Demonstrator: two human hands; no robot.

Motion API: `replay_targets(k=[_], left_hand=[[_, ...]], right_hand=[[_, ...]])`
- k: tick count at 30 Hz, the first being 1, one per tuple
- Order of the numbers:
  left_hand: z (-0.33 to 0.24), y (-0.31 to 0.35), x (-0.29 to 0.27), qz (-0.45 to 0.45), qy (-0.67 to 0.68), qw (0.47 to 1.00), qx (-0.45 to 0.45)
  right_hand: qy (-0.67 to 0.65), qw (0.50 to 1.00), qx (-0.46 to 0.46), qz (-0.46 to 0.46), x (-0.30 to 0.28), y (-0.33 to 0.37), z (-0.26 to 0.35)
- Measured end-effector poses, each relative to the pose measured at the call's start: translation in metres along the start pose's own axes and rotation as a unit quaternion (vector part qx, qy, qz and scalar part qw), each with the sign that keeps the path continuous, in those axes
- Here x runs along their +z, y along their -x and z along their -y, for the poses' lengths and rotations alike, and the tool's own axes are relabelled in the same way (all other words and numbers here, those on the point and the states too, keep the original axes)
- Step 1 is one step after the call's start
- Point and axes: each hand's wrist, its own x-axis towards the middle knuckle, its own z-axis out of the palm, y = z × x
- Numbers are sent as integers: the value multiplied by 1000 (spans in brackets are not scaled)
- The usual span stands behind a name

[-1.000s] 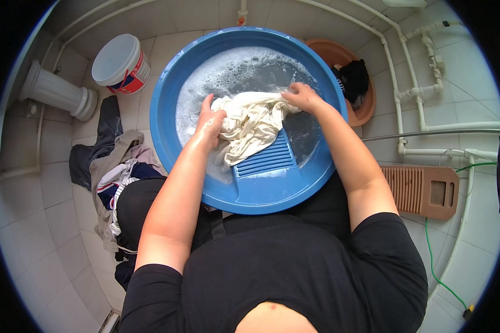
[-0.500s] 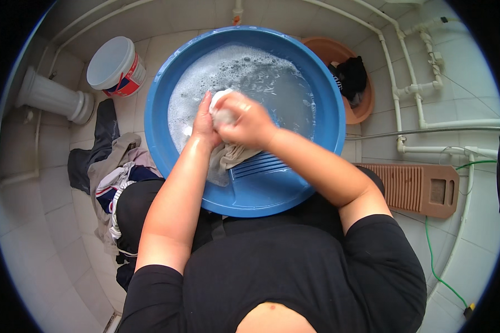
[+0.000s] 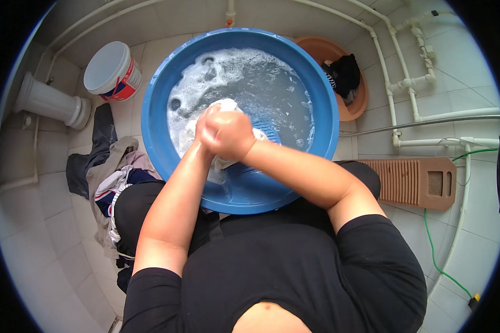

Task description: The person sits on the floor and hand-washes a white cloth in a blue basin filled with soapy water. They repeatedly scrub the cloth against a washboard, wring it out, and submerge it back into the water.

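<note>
A wet, whitish cloth (image 3: 226, 104) is bunched between my two hands over the large blue basin (image 3: 150, 122). My right hand (image 3: 231, 135) is closed over the bunch, its fist pressed against the left. Beside it, my left hand (image 3: 206, 129) grips the same cloth, most of its fingers hidden by the right hand. Part of the cloth shows above the knuckles, and more hangs below the wrists. Cloudy water with white suds (image 3: 197, 75) fills much of the basin. Blue moulded ridges (image 3: 269, 131) show just right of my hands.
Left of the basin lie a lidded white bucket (image 3: 106, 67), a white pedestal (image 3: 53, 101) on its side and piled clothes (image 3: 114, 166). An orange tub (image 3: 350, 112) holding dark cloth stands at the far right. A brown washboard (image 3: 408, 180), green cord (image 3: 434, 255) and white pipes (image 3: 391, 100) are to the right.
My hands have drawn closer together and slightly lower, the right now wrapped against the left. The cloth is squeezed tighter between them, and the suds have shifted, with less foam on the right.
</note>
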Motion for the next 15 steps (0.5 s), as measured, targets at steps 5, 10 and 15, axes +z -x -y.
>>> replay_targets(k=[5, 10, 15], left_hand=[[-13, -3, 30, -242, -88, 955, -146], [-16, -8, 25, -180, 4, 976, -119], [-9, -13, -4, -226, -101, 969, -7]], right_hand=[[-17, 976, 215, -41, 3, -21, -48], [206, 919, 329, 63, -28, -24, -149], [175, 934, 191, 245, -15, 8, -158]])
